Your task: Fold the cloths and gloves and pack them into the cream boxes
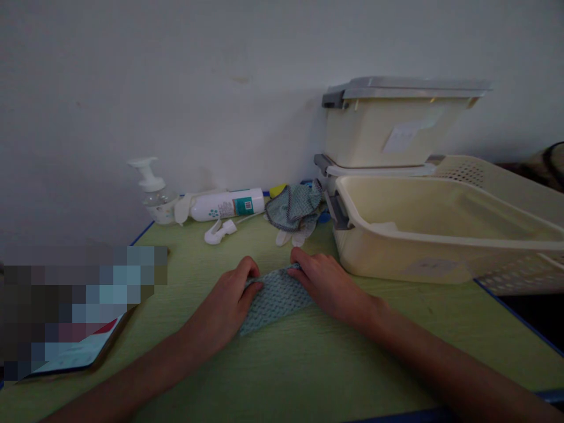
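A blue-green textured cloth is stretched in a folded strip between my two hands, just over the green tabletop. My left hand pinches its left end between thumb and fingers. At the upper right corner my right hand is closed on the same cloth. Beyond the hands lies a second, crumpled cloth with a dark edging, on top of what looks like a pale glove. A white spray nozzle with a thin tube rests to the left of it.
By the wall stand a clear pump bottle and a white bottle on its side. An open cream bin fills the right, with a lidded box and a perforated basket behind. A partly blurred tablet-like device lies at left.
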{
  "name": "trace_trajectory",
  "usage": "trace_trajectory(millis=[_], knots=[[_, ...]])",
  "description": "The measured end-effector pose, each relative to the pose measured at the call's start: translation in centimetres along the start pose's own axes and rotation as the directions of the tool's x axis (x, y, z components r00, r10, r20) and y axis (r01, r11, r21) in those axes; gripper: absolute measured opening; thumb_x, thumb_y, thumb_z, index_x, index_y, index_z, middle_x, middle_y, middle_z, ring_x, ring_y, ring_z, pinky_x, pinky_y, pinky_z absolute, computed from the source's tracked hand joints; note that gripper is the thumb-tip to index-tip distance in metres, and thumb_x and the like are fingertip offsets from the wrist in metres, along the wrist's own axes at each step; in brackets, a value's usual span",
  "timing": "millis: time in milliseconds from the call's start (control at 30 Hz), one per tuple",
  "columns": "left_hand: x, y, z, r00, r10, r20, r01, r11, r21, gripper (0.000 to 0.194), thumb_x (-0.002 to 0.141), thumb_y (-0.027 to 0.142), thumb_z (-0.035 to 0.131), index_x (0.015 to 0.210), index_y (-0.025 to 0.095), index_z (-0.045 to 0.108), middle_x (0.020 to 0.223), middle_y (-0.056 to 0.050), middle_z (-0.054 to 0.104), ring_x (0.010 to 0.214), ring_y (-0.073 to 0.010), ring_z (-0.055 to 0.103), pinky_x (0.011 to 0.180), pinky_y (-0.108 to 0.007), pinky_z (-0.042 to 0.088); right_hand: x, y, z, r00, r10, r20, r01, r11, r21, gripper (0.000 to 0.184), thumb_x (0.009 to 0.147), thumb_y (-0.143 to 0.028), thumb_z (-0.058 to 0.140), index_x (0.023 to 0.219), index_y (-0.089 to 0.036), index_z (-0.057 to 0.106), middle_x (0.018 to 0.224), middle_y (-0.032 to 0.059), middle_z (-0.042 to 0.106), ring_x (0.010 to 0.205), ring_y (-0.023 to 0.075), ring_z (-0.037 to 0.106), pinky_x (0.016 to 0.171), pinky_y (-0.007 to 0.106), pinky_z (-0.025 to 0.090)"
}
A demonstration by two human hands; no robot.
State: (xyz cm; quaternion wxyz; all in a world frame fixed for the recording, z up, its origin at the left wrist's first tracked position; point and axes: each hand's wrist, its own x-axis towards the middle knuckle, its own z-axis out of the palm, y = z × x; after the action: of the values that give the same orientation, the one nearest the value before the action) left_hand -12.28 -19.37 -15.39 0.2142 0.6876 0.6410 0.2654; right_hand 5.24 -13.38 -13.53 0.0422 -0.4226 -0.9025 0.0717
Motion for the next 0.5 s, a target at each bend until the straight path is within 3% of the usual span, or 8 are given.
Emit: trace_trajectory(millis=[233,500], knots=[[0.05,0.19,0.17,0.999,0.032,-0.017,-0.031,0.999,0.028,0.002,0.084,0.021,0.036,0.085,0.022,0.037,0.082,-0.003,0.059,0.078,-0.0198,0.060,0.069,-0.034,0.046,0.06,-0.09,0.08,1.000,0.020,-0.014,-0.020,1.000,0.001,0.011,0.091,-0.023,0.046,0.097,-0.017,0.053,0.079,0.0064,0.068,0.074,0.0232,0.065,0.056,0.027,0.034],[-0.15,0.34,0.17,0.998,0.049,0.032,-0.054,0.980,0.189,0.015,0.088,0.018,0.034,0.102,0.019,0.040,0.091,-0.009,0.066,0.084,-0.0235,0.064,0.072,-0.037,0.048,-0.04,-0.39,-0.11,0.999,0.041,-0.011,-0.042,0.996,-0.079,0.016,0.092,-0.026,0.044,0.101,-0.018,0.055,0.081,0.0078,0.068,0.075,0.0249,0.066,0.056,0.028,0.039]])
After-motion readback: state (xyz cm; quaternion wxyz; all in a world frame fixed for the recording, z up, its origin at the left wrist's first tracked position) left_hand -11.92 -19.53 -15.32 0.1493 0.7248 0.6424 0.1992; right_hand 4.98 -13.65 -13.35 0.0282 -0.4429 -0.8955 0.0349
